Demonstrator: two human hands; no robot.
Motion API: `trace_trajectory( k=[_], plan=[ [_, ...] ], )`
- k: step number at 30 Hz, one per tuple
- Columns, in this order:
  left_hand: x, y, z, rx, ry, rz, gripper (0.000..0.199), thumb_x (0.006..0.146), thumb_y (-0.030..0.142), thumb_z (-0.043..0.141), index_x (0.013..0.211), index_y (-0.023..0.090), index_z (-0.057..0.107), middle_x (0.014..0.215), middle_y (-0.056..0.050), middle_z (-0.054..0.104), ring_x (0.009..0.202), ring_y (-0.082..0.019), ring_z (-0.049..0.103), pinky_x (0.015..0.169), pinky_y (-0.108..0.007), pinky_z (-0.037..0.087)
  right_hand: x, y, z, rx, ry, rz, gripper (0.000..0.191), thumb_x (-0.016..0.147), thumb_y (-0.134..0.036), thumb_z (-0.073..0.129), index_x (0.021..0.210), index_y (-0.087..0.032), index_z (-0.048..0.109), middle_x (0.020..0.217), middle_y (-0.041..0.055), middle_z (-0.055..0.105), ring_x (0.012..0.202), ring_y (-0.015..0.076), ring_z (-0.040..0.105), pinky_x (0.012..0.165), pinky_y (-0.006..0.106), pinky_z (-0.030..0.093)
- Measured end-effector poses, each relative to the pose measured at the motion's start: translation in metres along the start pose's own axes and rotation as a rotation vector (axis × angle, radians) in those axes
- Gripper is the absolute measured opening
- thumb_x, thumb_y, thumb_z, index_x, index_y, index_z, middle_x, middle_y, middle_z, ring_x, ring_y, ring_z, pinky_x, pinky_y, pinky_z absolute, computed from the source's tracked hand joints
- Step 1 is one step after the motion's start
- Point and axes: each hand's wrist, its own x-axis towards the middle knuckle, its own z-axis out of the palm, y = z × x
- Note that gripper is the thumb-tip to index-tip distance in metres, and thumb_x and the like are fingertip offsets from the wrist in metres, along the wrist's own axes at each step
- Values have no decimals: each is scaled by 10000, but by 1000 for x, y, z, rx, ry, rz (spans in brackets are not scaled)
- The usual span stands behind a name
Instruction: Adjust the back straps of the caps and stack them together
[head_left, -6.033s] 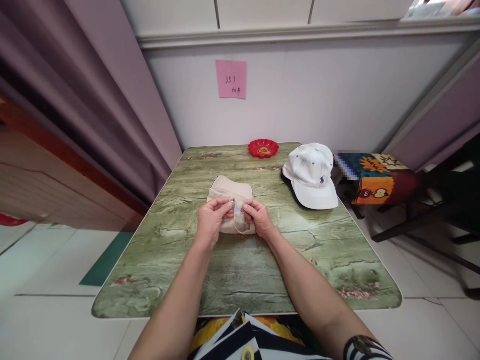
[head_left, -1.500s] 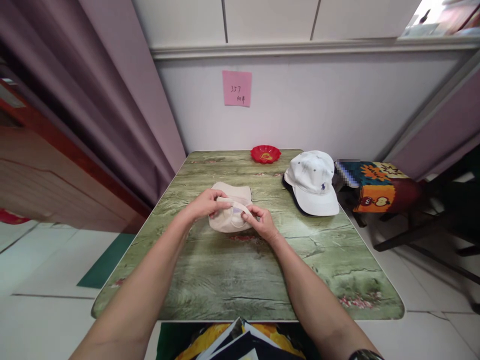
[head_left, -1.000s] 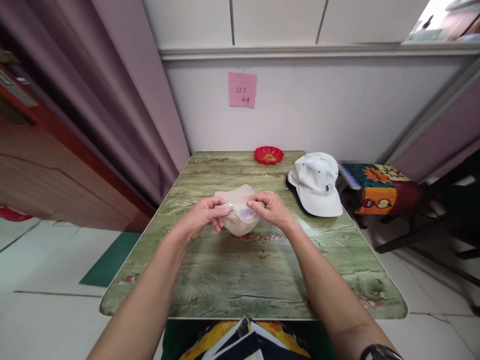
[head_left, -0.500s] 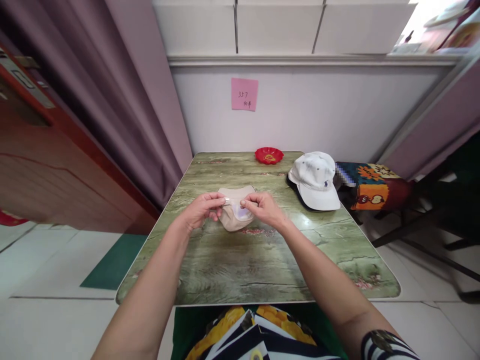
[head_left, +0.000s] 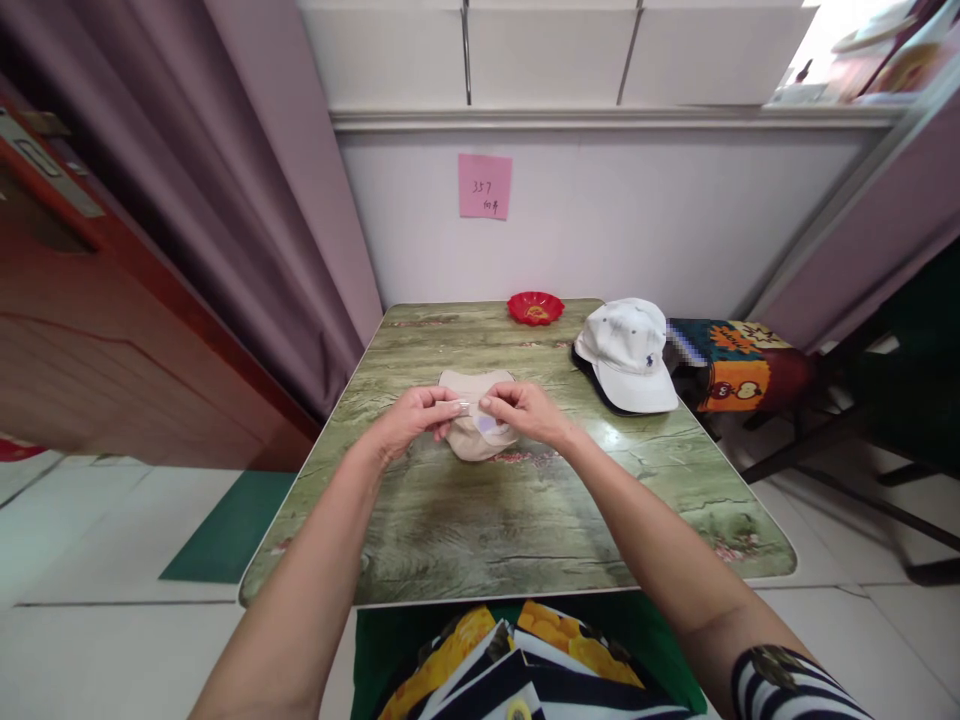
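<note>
A beige cap (head_left: pixel 469 445) lies on the table in front of me, its back opening and strap side towards my hands. My left hand (head_left: pixel 415 415) pinches the cap's strap at a small metal buckle (head_left: pixel 464 408). From the other side, my right hand (head_left: pixel 525 410) pinches the strap between thumb and forefinger, close to the buckle. The fingertips of both hands are only a short way apart. A pale lilac patch shows inside the cap's opening. The finer detail of strap and buckle is too small to make out.
A white cap (head_left: pixel 628 345) with a small dark logo rests on a dark cap (head_left: pixel 596 388) at the table's right edge. A red scalloped dish (head_left: pixel 535 308) stands at the back of the wood-patterned table (head_left: pixel 480 540). A patterned stool (head_left: pixel 739 365) is beyond the right edge.
My left hand has moved slightly right along with the buckle, closer to my right hand. The whole view has shifted a little; the other things stay put.
</note>
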Motion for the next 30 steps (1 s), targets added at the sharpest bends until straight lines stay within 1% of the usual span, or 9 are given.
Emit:
trace_trajectory(
  k=[3,7,13,18,21,24,27,29,30],
  plan=[
    [1,5,3,40,-35,15,328,736,415,751,869,123,679,614,7,588,547,-94,518,531,-204,410,4,-4,2,-19,29,-2,346,849,-487,617,790,-157,699,599,-26,545,541,88,410,518,216,286],
    [2,10,4,25,-50,17,352,697,380,788,920,135,669,725,1,619,578,-93,540,547,-212,447,6,-3,2,-47,57,6,314,852,-447,623,786,-154,712,588,-32,535,542,85,399,522,222,273],
    [1,7,4,40,-45,23,331,721,376,765,923,130,675,696,-6,621,582,-106,549,554,-215,443,9,-5,-1,-64,26,-33,287,853,-415,625,788,-157,732,600,-28,563,554,86,416,542,222,287],
    [1,5,5,129,-21,73,319,785,438,698,844,125,682,602,5,576,563,-109,519,543,-208,389,11,-4,0,-91,20,-35,274,844,-401,625,775,-160,736,598,-28,581,546,84,426,533,221,281],
    [5,2,6,170,-9,98,327,800,452,670,835,127,675,598,13,553,545,-104,479,518,-209,342,11,-3,2,-97,31,-36,279,846,-404,616,765,-162,727,608,-26,595,560,89,446,541,218,292],
    [8,-2,7,167,26,122,327,794,456,671,789,129,654,599,21,530,541,-96,449,522,-208,329,11,-2,3,-78,26,-33,293,861,-414,600,774,-162,720,622,-24,606,573,95,465,546,218,302],
    [6,-4,3,116,60,120,321,784,450,683,763,134,635,596,27,516,538,-84,426,521,-200,311,9,0,-5,-106,-3,-45,317,903,-426,556,848,-170,736,682,-7,653,606,111,515,578,227,335],
    [3,-4,-4,94,77,90,319,784,452,684,766,139,628,579,33,505,522,-78,402,502,-196,281,5,6,-14,-181,-42,-83,305,881,-456,603,937,-192,746,776,14,703,675,138,570,642,246,374],
    [1,-5,-8,93,86,75,321,784,456,685,765,141,624,569,35,498,515,-78,392,496,-196,271,3,10,-19,-225,-63,-109,312,840,-478,660,965,-207,749,829,26,722,724,159,595,689,263,393]
  ],
)
